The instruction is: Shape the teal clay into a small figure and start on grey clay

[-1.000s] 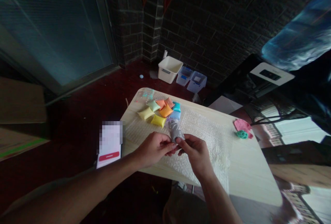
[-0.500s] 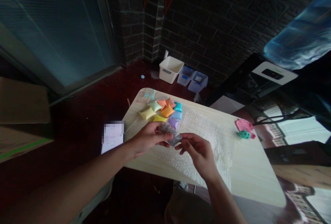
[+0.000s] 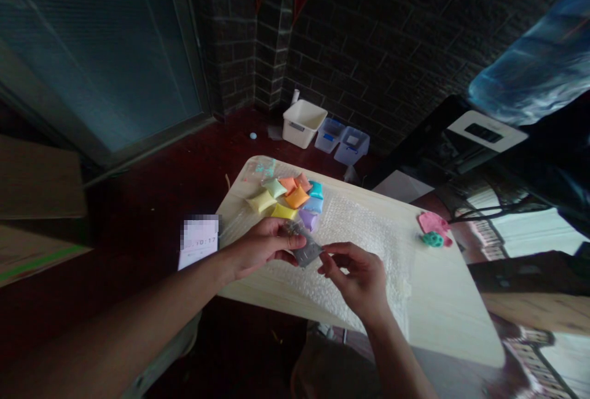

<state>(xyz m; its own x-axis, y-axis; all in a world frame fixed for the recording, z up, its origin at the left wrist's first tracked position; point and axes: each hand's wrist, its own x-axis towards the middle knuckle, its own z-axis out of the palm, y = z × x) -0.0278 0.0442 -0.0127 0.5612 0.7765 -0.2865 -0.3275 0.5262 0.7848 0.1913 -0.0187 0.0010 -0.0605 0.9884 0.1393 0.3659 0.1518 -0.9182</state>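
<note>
So the person's left hand (image 3: 271, 244) has the gray packet (image 3: 308, 254) gripped above the bubble wrap (image 3: 359, 233), its far end hidden under the thumb. The right hand (image 3: 357, 271) seems to pinch a corner, contact's kinda murky; the yellow packet (image 3: 283, 211) is half-blocked, phone screen (image 3: 199, 244) partly pixelated.

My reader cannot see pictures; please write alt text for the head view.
A person's left hand grips a grey packet over bubble wrap on a pale table, the right hand at its corner. Colourful packets lie beyond; a pink object and a green object lie at right.
</note>
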